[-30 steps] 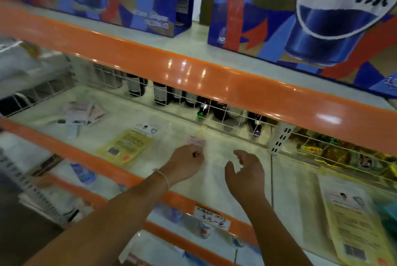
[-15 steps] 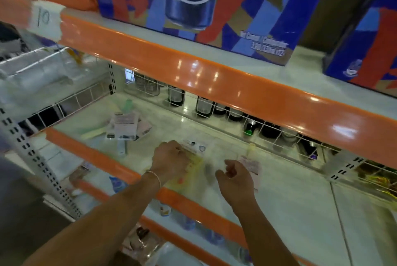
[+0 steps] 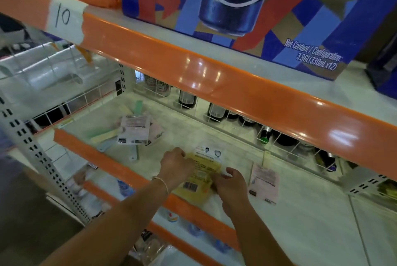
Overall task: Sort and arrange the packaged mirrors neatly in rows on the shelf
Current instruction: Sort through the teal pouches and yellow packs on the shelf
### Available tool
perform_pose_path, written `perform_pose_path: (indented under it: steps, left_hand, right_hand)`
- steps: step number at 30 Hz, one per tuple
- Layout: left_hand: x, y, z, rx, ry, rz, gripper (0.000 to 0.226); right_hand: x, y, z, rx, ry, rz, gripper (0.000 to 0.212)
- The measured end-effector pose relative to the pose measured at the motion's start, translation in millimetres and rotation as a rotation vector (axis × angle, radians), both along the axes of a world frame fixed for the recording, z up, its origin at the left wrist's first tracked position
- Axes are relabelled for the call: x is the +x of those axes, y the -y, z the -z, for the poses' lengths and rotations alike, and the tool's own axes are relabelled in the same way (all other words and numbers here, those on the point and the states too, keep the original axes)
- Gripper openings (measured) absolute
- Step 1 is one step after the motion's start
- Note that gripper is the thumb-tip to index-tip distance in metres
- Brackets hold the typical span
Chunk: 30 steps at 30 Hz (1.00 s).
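A yellow packaged mirror [image 3: 202, 177] lies flat near the front of the white shelf [image 3: 300, 212]. My left hand [image 3: 175, 164] grips its left edge with curled fingers. On its right edge, my right hand [image 3: 229, 186] pinches the pack. A pale pink packaged mirror [image 3: 265, 182] lies just right of my right hand. At the shelf's left, a loose pile of packaged mirrors [image 3: 134, 130] with green and cream handles lies crooked.
An orange rail [image 3: 111, 160] runs along the shelf front. The upper shelf's orange edge [image 3: 214, 85] overhangs, carrying a blue cola carton [image 3: 236, 7]. Dark bottles [image 3: 187, 99] stand behind a wire fence at the back. A perforated grey upright [image 3: 32, 149] is on the left.
The view swung left. My left hand let go of the pink pack, now lying on the shelf, and moved to the yellow pack. My right hand came over and took the yellow pack's right edge.
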<state>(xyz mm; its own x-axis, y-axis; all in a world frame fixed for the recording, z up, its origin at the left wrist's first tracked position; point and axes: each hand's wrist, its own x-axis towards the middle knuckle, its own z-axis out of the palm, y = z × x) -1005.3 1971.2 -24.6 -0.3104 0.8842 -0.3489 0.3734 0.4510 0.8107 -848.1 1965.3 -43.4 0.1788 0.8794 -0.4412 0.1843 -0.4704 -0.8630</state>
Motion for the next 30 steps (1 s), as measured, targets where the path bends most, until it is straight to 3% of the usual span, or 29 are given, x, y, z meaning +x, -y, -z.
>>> perform_pose_path:
  steps: [4,7,9,11,14,17,22,26,30]
  left_hand:
    - [6.0,-0.6,-0.5,-0.036,0.120,-0.018,0.044]
    - [15.4,-1.5,-2.0,-0.052,0.242,-0.023,0.036]
    - [21.9,-3.7,-0.3,-0.038,0.343,-0.078,0.038]
    - [28.5,-5.1,-1.7,-0.036,0.419,-0.149,0.032]
    - [38.6,-5.5,-9.5,-0.089,0.512,-0.198,0.008]
    - [48.4,-1.5,-14.7,-0.153,0.622,-0.187,0.023]
    - [85.5,2.7,-20.9,-0.214,0.865,-0.161,0.024]
    - [130.4,10.9,-31.3,-0.186,0.898,-0.061,0.034]
    - [181.1,16.0,-38.3,-0.152,0.794,0.085,0.029]
  right_hand:
    - [0.4,-5.0,2.8,-0.065,0.009,-0.041,0.064]
    - [5.1,-6.1,-2.1,-0.065,0.002,-0.100,0.009]
    - [11.3,-7.1,-4.5,-0.037,0.053,-0.101,0.020]
    - [17.0,-5.5,-8.7,-0.026,0.047,-0.077,0.016]
    - [34.3,-3.4,-12.4,-0.003,-0.044,-0.042,0.018]
    - [61.8,0.0,-20.3,0.017,-0.218,-0.051,0.024]
    - [114.0,10.5,-36.4,0.107,-0.438,-0.058,0.024]
    - [167.1,22.8,-41.9,0.141,-0.511,-0.010,0.022]
    - [223.2,38.6,-49.2,0.116,-0.473,0.010,0.013]
